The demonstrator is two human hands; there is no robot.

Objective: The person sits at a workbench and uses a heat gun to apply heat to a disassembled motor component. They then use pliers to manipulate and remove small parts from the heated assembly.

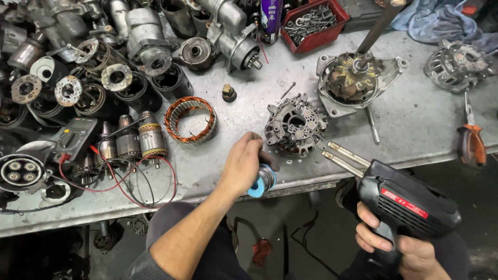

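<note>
From the head camera, your left hand (243, 162) reached forward over the tabletop (415, 119) edge, forearm angled up from lower left, its fingers wrapped around a blue solder spool (262, 180) with wire drawn toward the rectifier plate (295, 126). Your right hand (399, 246) sat low, off the tabletop, its fingers clenched on the grip of a black soldering gun (399, 199), whose twin metal tips pointed up-left, just beside the rectifier plate. An alternator housing (358, 78) lay behind it.

Stator ring (190, 120) — red bin (313, 22) — pliers (472, 139).
</note>
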